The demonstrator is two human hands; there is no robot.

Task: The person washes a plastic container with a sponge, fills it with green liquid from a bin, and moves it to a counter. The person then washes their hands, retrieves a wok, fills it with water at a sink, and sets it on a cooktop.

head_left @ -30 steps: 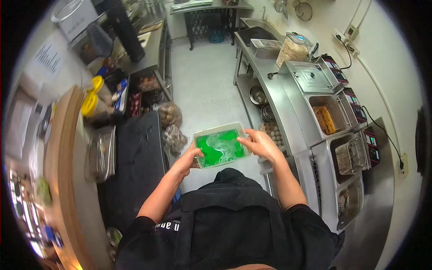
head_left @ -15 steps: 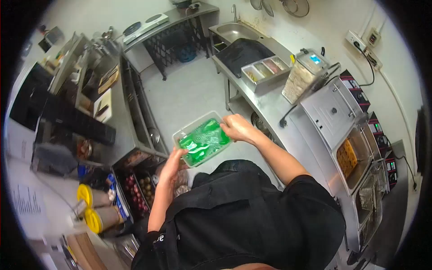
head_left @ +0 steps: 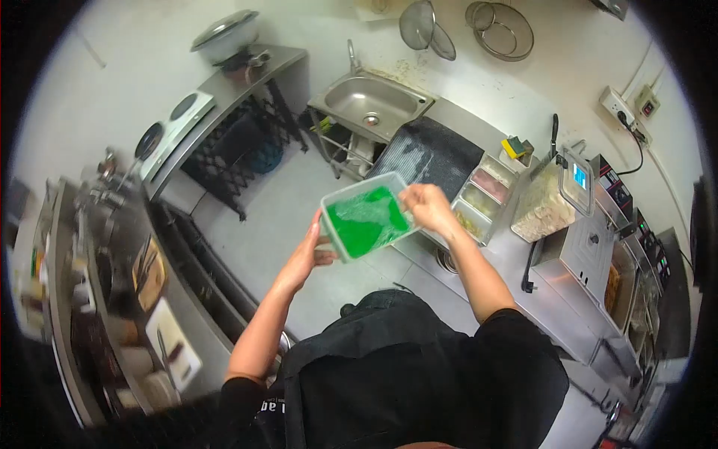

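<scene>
A clear plastic tub (head_left: 368,217) with bright green liquid in it is held out in front of my body, over the floor. My left hand (head_left: 305,258) grips its left side, fingers under the base and thumb along the wall. At the opposite end, my right hand (head_left: 426,207) is closed on the rim, thumb and fingers pinching the edge. The liquid's surface looks rippled and shiny. Beyond the tub lies a dark ribbed mat (head_left: 425,159) on the steel counter, beside a steel sink (head_left: 374,97).
Right of the mat stand a tray of food compartments (head_left: 482,196), a clear bin of pale contents (head_left: 550,198) and a fryer (head_left: 580,258). A sponge (head_left: 514,147) lies behind the tray. On the left, a cutting board with a knife (head_left: 173,344) rests on a counter.
My view has swung towards the sink side, bringing the sink and mat closer. The tub has moved right and slightly up in view, still in both hands.
</scene>
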